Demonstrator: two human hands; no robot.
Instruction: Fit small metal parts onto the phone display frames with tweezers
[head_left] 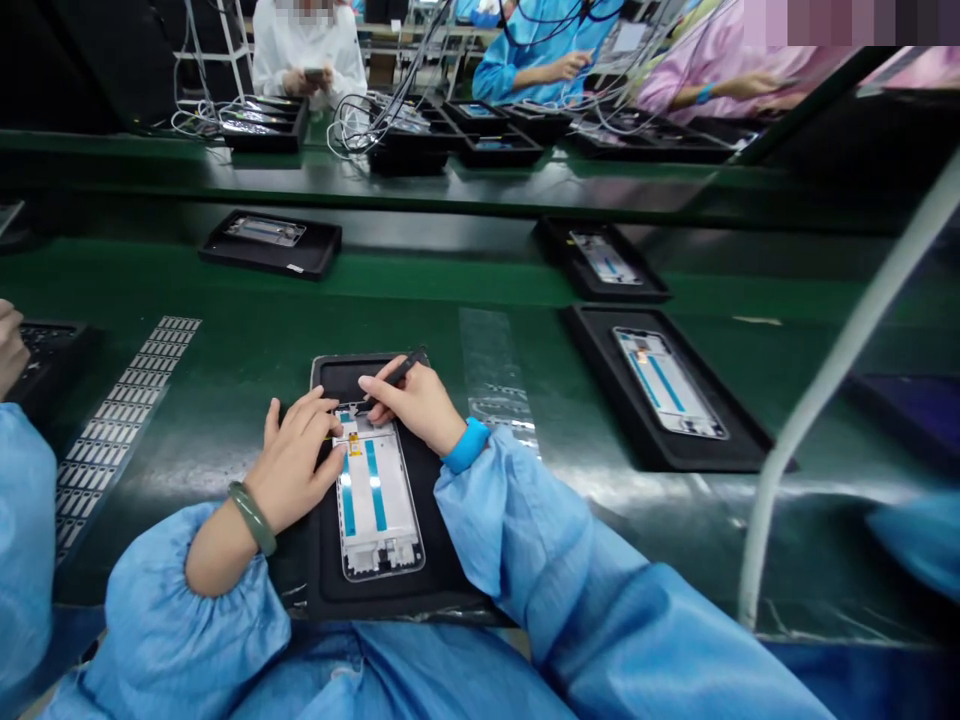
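Observation:
A phone frame [390, 470] with two blue strips and a small gold flex piece near its top lies in a black tray [326, 590] right before me. My right hand [416, 400] pinches black tweezers [405, 368], their tips down at the frame's top end. Resting along the frame's upper left edge, my left hand [300, 455] has its fingers spread and touches the rim. Whether its fingertips press on a small part cannot be made out.
A sheet of white stickers [124, 420] lies to the left, a clear film strip [495, 370] to the right. Another tray [600, 400] holds a phone frame [667, 380]. A pale cable [810, 420] crosses at right. A co-worker's hand [11, 345] shows at far left.

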